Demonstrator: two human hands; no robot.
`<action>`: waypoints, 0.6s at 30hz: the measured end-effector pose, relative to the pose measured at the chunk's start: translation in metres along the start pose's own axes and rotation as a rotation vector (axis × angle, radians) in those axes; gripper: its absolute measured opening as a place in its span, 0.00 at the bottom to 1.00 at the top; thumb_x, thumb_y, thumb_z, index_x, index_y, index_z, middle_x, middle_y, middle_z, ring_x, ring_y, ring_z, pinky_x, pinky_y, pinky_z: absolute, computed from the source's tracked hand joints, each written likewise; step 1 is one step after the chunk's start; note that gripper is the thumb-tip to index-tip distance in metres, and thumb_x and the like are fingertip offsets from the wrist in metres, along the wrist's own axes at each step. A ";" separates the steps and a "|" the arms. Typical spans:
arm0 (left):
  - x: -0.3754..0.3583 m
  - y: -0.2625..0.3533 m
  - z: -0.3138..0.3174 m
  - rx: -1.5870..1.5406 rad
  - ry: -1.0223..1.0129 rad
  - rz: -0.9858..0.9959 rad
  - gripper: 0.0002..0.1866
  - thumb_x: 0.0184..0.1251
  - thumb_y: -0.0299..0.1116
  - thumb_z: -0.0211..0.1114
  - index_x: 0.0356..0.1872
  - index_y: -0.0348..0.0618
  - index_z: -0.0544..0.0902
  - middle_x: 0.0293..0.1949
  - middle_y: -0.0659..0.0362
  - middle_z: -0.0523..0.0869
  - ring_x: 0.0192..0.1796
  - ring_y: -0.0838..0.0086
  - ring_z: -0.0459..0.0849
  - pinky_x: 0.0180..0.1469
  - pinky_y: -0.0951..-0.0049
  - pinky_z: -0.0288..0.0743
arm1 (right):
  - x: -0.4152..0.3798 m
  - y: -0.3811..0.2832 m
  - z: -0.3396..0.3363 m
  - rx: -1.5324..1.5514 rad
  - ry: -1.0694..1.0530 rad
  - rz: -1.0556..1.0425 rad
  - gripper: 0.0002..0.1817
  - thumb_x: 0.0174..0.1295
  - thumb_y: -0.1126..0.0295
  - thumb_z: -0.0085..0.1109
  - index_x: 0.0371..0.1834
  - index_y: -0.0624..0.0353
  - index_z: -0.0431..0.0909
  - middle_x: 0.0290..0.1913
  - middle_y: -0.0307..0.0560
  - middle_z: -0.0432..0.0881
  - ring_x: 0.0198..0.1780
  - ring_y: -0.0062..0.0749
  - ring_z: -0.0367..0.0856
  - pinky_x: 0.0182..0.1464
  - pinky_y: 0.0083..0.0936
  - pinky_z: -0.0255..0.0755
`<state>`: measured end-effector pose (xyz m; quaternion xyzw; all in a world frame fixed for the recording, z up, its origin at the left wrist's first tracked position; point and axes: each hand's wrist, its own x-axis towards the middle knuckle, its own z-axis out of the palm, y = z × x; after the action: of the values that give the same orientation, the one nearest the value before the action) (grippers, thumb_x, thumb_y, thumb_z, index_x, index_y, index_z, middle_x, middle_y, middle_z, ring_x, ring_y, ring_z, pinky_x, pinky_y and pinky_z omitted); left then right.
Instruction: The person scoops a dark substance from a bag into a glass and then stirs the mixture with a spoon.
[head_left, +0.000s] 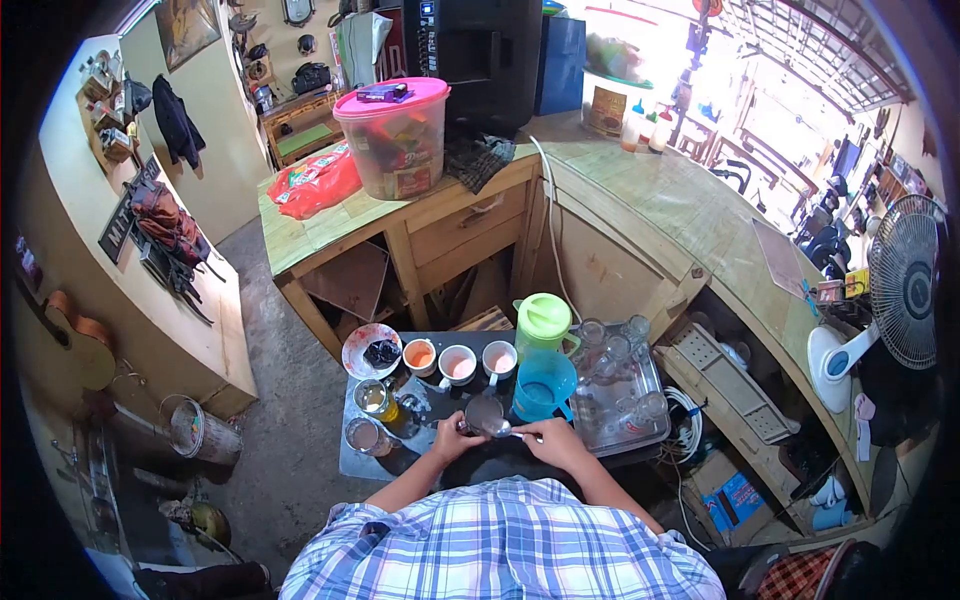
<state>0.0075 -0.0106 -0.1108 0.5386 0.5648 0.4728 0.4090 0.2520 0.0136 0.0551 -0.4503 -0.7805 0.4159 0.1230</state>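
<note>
My left hand is closed on the side of a cup with a greyish-brown inside, held low over the dark tabletop. My right hand grips the handle of a metal spoon, whose bowl is at the near rim of that cup. Just beyond stand three white mugs: one with orange contents, a middle one and a right one with pale pink contents. A blue translucent pitcher is close to my right hand. Behind it is a lidded green pitcher.
Several upturned glasses sit on a metal tray at right. To the left are a glass of yellow liquid, another glass and a bowl with a black plastic bag. A wooden counter wraps around behind; a fan stands at right.
</note>
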 end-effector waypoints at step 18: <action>-0.032 0.005 0.016 0.034 -0.042 0.048 0.25 0.37 0.40 0.85 0.31 0.36 0.80 0.27 0.55 0.86 0.30 0.81 0.80 0.35 0.71 0.77 | 0.021 -0.006 0.045 -0.199 0.367 -0.318 0.06 0.55 0.71 0.61 0.33 0.60 0.84 0.33 0.49 0.84 0.38 0.47 0.81 0.41 0.40 0.76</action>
<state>0.0270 -0.0415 -0.1106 0.5689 0.5509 0.4614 0.4000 0.2111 0.0051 0.0274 -0.3997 -0.8431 0.2239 0.2814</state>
